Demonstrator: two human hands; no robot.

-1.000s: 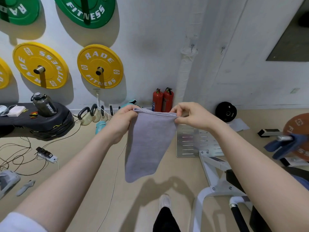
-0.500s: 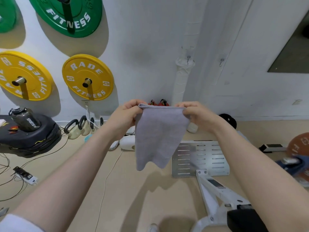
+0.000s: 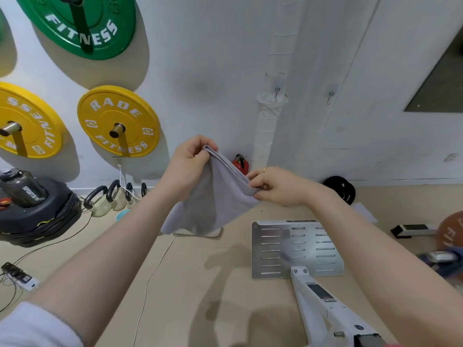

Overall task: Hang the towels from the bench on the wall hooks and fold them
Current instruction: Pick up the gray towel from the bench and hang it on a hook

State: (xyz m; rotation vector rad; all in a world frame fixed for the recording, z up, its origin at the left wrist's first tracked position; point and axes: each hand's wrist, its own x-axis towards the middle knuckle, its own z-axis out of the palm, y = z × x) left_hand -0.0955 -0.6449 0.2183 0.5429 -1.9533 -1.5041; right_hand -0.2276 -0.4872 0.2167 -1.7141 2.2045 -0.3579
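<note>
A small grey towel (image 3: 213, 204) hangs in front of me, held by its top hem. My left hand (image 3: 188, 164) pinches the upper left corner, raised higher. My right hand (image 3: 275, 186) pinches the other end of the hem, lower, so the top edge slopes down to the right. The cloth sags in loose folds between them. Two small metal wall hooks (image 3: 276, 92) (image 3: 330, 96) sit on the white wall above and to the right of my hands, both bare. A dark blue towel (image 3: 448, 264) shows blurred at the right edge.
Yellow weight plates (image 3: 117, 121) and a green one (image 3: 82, 23) hang on the wall at left. Kettlebells (image 3: 105, 204), a black plate stack with a bottle (image 3: 22, 189), cables and a power strip (image 3: 17, 279) lie on the floor. A white bench frame (image 3: 323, 304) with metal footplate (image 3: 295, 249) stands lower right.
The view has tilted up and closer to the wall, bringing the hooks nearer. My left hand rose and my right hand dropped, so the level hem now slants and the towel bunches.
</note>
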